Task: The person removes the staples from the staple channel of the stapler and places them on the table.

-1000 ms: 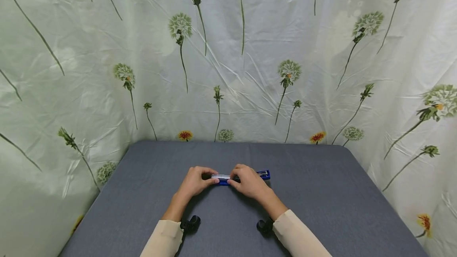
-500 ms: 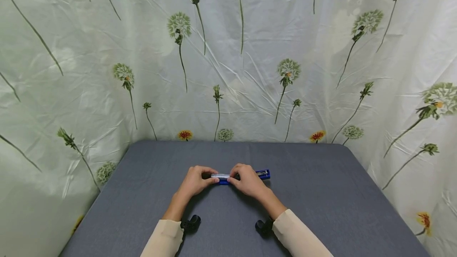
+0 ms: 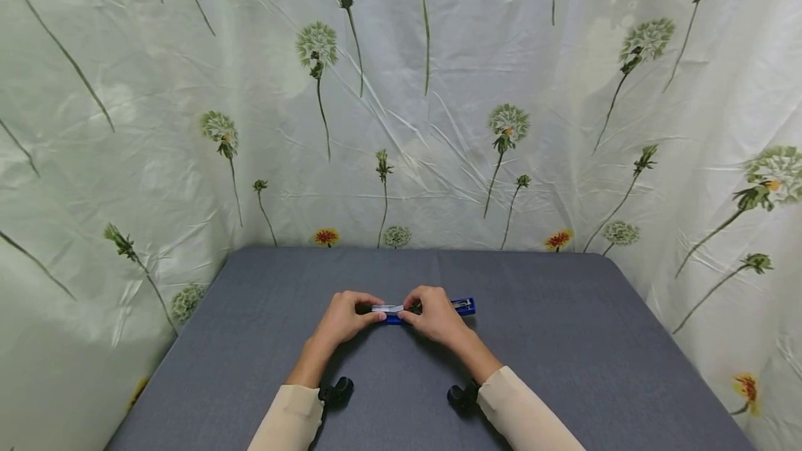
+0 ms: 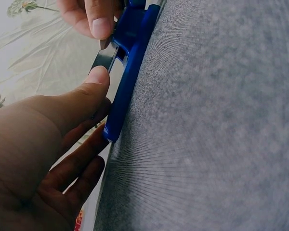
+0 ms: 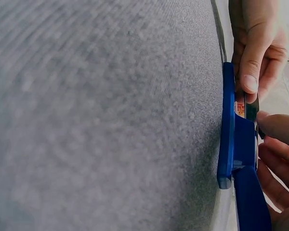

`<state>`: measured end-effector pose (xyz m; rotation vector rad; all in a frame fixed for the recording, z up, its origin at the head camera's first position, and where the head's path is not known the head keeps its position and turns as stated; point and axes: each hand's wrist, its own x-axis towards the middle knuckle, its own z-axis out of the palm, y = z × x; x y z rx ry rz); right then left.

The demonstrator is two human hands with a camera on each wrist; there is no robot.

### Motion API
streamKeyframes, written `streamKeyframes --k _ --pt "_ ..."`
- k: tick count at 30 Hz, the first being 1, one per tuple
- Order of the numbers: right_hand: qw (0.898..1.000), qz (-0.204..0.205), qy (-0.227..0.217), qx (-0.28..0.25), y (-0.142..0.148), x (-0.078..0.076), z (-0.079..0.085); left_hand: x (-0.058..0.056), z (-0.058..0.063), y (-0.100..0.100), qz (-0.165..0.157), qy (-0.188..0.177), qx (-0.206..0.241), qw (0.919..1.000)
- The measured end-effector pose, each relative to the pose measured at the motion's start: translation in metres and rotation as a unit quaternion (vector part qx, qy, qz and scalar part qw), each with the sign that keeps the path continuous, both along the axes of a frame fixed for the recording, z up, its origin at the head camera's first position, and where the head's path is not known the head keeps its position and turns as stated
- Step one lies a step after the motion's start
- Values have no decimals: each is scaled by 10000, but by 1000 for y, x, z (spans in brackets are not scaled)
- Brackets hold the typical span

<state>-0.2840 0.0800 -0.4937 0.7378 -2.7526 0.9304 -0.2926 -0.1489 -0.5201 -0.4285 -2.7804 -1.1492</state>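
Observation:
A blue stapler (image 3: pixel 464 307) lies on the table, its top cover swung far back to the right. Its metal magazine (image 4: pixel 105 57) stands raised at an angle above the blue base (image 4: pixel 127 89). My left hand (image 3: pixel 341 317) pinches the magazine's front end between thumb and fingers. Over the magazine's middle, my right hand (image 3: pixel 434 315) pinches a small thin metal piece, which looks like a strip of staples (image 4: pixel 104 44); the fingers hide most of it. In the right wrist view, the right thumb (image 5: pixel 279 127) lies close to the magazine's upper edge.
A grey cloth covers the table (image 3: pixel 401 381). Behind it hangs a pale curtain (image 3: pixel 413 124) printed with dandelions. Black wrist cameras (image 3: pixel 337 393) sit at both cuffs, above the cloth.
Both hands stay almost in place on the stapler. The right fingers shift slightly, and the light strip between the hands now looks tilted at its right end.

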Motion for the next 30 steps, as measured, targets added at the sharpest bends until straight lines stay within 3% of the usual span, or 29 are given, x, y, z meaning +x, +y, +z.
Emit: streamKeyframes --k 11,19,30 --pt "9998 -193 -33 4 -1 -4 -2 -1 -1 0 -143 56 -2 9999" --pt "9993 249 -113 262 -1 -4 1 -1 0 -2 -107 -28 30 9999" --pt "9982 500 -110 299 2 -5 2 0 0 -3 -200 -9 67 9998"
